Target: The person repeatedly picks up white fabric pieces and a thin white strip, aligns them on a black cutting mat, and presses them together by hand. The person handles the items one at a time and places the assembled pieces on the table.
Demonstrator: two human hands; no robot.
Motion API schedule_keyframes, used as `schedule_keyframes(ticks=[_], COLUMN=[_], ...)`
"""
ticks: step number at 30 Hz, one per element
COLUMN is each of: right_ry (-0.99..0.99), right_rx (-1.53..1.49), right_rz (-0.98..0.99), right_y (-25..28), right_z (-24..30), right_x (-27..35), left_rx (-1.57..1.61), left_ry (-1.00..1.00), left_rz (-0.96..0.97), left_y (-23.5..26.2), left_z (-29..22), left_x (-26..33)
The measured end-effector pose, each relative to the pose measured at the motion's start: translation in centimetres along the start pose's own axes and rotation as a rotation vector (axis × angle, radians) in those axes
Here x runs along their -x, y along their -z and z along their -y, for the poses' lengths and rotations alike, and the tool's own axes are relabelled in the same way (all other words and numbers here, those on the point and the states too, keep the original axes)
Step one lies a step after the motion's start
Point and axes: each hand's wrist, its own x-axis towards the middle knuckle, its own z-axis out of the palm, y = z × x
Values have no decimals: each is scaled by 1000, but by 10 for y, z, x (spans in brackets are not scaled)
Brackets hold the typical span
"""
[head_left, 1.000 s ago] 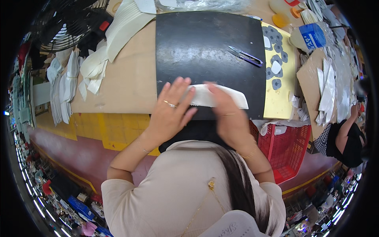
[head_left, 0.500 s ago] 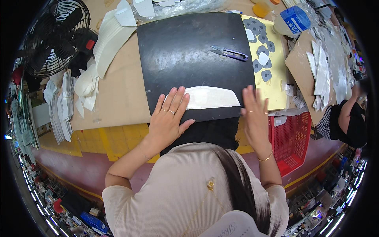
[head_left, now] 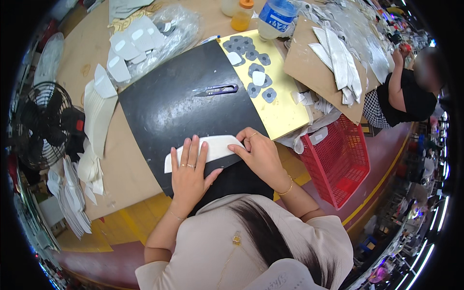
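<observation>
A white, curved fabric piece (head_left: 216, 147) lies on a black mat (head_left: 169, 116) near its front edge. My left hand (head_left: 189, 181) rests flat across the left part of the piece, fingers stretched out and slightly apart. At the piece's right end, my right hand (head_left: 261, 157) has thumb and index finger closed on its corner; the other fingers are curled. Farther up the mat, thread snips (head_left: 217, 90) with purple handles lie apart from both hands.
Beside the mat is a yellow board (head_left: 285, 113) with grey patches. A cardboard sheet (head_left: 309, 63) bears white strips; a plastic bottle (head_left: 276, 19) stands behind. A red crate (head_left: 333, 164) is below right, a black fan (head_left: 43, 125) at left. Another person (head_left: 411, 92) is at far right.
My right hand has come from beside the mat onto the fabric piece's right corner and closed there. My left hand stays flat on the piece. The whole view has turned and shifted.
</observation>
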Motion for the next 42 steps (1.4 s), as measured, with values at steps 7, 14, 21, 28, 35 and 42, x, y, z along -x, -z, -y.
schedule_keyframes(ticks=[7,14,21,28,35,42], right_ry=[92,129,-48,690,390,600], right_rx=[-721,-852,7,-926,-382,-168], right_rz=[-255,-1192,-1375,-363,58,-70], right_y=[72,201,168,52,-58,-67], right_z=[-5,-117,-100,6,36,33], right_x=[-5,-44,-47,-39,-42,-40], left_rx=[263,331,418,45,-172,-28], left_ry=[9,41,125,415,942,986], left_rz=[-356,-422,-558,-759,-791,-768], left_y=[-12,-5,11,44,51,52], left_z=[11,10,24,109,209,225], left_x=[13,8,9,5,14,28])
